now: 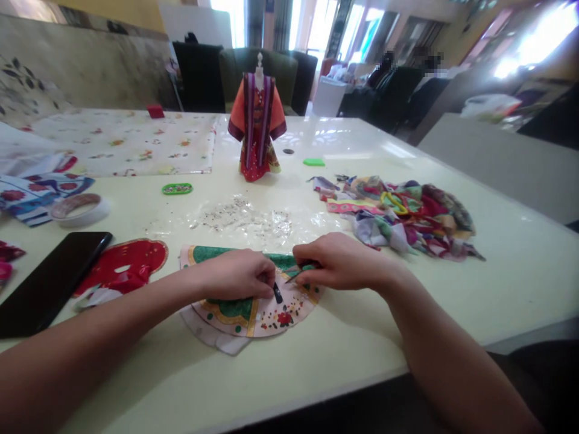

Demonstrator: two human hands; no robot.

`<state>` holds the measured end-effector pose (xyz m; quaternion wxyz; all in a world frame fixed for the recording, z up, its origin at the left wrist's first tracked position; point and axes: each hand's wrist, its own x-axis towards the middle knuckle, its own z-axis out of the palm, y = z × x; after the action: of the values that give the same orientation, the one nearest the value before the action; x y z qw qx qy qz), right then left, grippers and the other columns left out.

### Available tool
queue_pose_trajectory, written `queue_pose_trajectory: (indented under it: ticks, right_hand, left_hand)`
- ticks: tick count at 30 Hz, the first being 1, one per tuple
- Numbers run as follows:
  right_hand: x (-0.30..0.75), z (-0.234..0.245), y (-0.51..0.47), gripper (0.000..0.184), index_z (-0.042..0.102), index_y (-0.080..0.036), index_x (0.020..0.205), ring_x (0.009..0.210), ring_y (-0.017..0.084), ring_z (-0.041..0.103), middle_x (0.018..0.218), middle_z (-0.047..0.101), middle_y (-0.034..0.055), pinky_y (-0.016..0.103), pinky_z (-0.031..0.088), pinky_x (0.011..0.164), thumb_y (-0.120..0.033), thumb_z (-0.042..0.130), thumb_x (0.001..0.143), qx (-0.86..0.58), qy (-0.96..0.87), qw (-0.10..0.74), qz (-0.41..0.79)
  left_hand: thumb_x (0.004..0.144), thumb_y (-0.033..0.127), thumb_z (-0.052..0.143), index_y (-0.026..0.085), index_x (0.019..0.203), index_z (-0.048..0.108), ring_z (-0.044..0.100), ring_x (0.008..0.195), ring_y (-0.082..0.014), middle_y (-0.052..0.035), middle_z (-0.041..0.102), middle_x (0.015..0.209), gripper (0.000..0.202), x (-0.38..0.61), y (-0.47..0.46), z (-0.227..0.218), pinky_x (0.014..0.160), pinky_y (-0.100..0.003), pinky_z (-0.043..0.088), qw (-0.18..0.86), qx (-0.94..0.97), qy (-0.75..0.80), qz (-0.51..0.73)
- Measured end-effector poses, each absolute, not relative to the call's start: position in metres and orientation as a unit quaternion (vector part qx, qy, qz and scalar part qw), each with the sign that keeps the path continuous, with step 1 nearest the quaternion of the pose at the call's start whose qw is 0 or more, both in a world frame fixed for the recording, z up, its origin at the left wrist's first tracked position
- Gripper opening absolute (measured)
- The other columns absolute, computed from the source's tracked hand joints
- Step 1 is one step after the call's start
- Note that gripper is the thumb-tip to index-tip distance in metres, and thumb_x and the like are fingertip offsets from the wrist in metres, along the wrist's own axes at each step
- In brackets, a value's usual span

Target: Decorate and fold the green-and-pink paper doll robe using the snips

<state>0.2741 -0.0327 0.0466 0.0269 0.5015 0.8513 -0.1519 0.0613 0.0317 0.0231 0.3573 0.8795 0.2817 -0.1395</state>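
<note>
Across the glossy table (443, 319), the decorated fabric piece (248, 325) lies beneath both hands, probably light, floppy, best held by its rim; left hand (242, 274) pinches a dark strip (277, 295); right hand (335, 262) grips a pointed tool (293, 275).

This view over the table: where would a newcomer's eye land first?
Probably on the miniature orange, red and purple robe, standing upright toward the far side of the table. Next might come the jumbled heap of colourful cloth scraps on the right. In the foreground, the left hand and the right hand, which holds a pointed tool, meet over a green-and-pink decorated piece.
</note>
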Motion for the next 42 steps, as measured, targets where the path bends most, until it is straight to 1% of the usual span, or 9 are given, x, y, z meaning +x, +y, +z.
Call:
queue_pose_trajectory:
  ticks: [4, 7, 14, 20, 23, 27, 35, 40, 42]
  right_hand:
    - [0.287, 0.048, -0.027, 0.028, 0.056, -0.019, 0.081, 0.062, 0.012, 0.043, 0.070, 0.058, -0.0002, 0.026, 0.022, 0.058, -0.045, 0.051, 0.089, 0.534, 0.832, -0.047, -0.142]
    - [0.293, 0.040, -0.020, 0.030, 0.055, -0.019, 0.082, 0.065, 0.012, 0.045, 0.072, 0.058, 0.0012, 0.026, 0.023, 0.059, -0.047, 0.049, 0.090, 0.593, 0.796, -0.085, -0.089]
    - [0.291, 0.021, -0.010, 0.031, 0.056, -0.020, 0.084, 0.064, 0.013, 0.047, 0.070, 0.059, 0.0019, 0.026, 0.022, 0.058, -0.048, 0.046, 0.091, 0.649, 0.758, -0.064, -0.023]
    - [0.287, 0.020, -0.008, 0.029, 0.058, -0.021, 0.083, 0.065, 0.014, 0.048, 0.073, 0.062, 0.0025, 0.026, 0.022, 0.057, -0.046, 0.045, 0.091, 0.679, 0.733, -0.041, -0.005]
    - [0.285, 0.018, -0.007, 0.030, 0.059, -0.022, 0.083, 0.065, 0.014, 0.049, 0.073, 0.062, 0.0022, 0.026, 0.020, 0.056, -0.047, 0.046, 0.090, 0.675, 0.737, -0.031, -0.002]
    - [0.280, 0.013, -0.006, 0.028, 0.060, -0.022, 0.080, 0.064, 0.014, 0.049, 0.071, 0.063, 0.0008, 0.027, 0.018, 0.055, -0.047, 0.051, 0.089, 0.662, 0.749, -0.031, -0.009]
    - [0.274, 0.010, -0.008, 0.027, 0.060, -0.023, 0.084, 0.062, 0.014, 0.048, 0.071, 0.064, 0.0014, 0.028, 0.015, 0.054, -0.048, 0.049, 0.090, 0.674, 0.738, -0.013, 0.016]
    - [0.271, 0.003, -0.005, 0.027, 0.060, -0.024, 0.088, 0.062, 0.014, 0.050, 0.072, 0.065, 0.0016, 0.028, 0.015, 0.053, -0.048, 0.048, 0.090, 0.695, 0.717, -0.025, 0.045]
    - [0.271, 0.000, -0.003, 0.027, 0.060, -0.024, 0.088, 0.062, 0.014, 0.052, 0.073, 0.066, 0.0018, 0.028, 0.016, 0.053, -0.048, 0.048, 0.091, 0.699, 0.713, -0.027, 0.049]
  left_hand:
    - [0.080, 0.035, 0.055, 0.022, 0.083, 0.069, 0.056, 0.066, -0.0179, -0.0035, 0.068, 0.076, 0.019, 0.063, 0.017, 0.029, 0.053, -0.027, 0.029, 0.243, 0.911, 0.306, -0.130]
    - [0.082, 0.032, 0.052, 0.022, 0.085, 0.070, 0.057, 0.066, -0.0184, -0.0044, 0.070, 0.077, 0.021, 0.062, 0.011, 0.038, 0.054, -0.027, 0.028, 0.215, 0.919, 0.300, -0.136]
    - [0.089, 0.041, 0.048, 0.020, 0.086, 0.071, 0.056, 0.069, -0.0156, -0.0045, 0.070, 0.082, 0.031, 0.054, 0.031, 0.048, 0.058, -0.026, 0.032, 0.222, 0.914, 0.339, 0.002]
    - [0.091, 0.033, 0.049, 0.017, 0.090, 0.070, 0.059, 0.083, -0.0174, -0.0067, 0.069, 0.093, 0.027, 0.051, 0.060, 0.022, 0.074, -0.028, 0.042, 0.227, 0.906, 0.341, 0.105]
    - [0.091, 0.028, 0.049, 0.017, 0.094, 0.072, 0.060, 0.089, -0.0179, -0.0069, 0.068, 0.099, 0.025, 0.051, 0.068, 0.010, 0.082, -0.030, 0.044, 0.225, 0.915, 0.312, 0.119]
    - [0.092, 0.024, 0.049, 0.020, 0.104, 0.072, 0.060, 0.093, -0.0176, -0.0062, 0.065, 0.104, 0.026, 0.052, 0.071, -0.002, 0.085, -0.031, 0.046, 0.224, 0.930, 0.264, 0.122]
    - [0.098, 0.034, 0.041, 0.024, 0.110, 0.070, 0.057, 0.094, -0.0196, -0.0078, 0.060, 0.102, 0.033, 0.052, 0.070, -0.009, 0.083, -0.032, 0.047, 0.142, 0.963, 0.205, 0.105]
    - [0.100, 0.035, 0.037, 0.022, 0.111, 0.068, 0.055, 0.111, -0.0221, -0.0092, 0.056, 0.128, 0.035, 0.054, 0.067, -0.009, 0.093, -0.036, 0.046, 0.092, 0.973, 0.185, 0.101]
    - [0.101, 0.034, 0.035, 0.019, 0.109, 0.068, 0.055, 0.113, -0.0223, -0.0089, 0.056, 0.131, 0.037, 0.055, 0.066, -0.009, 0.095, -0.036, 0.045, 0.072, 0.979, 0.163, 0.100]
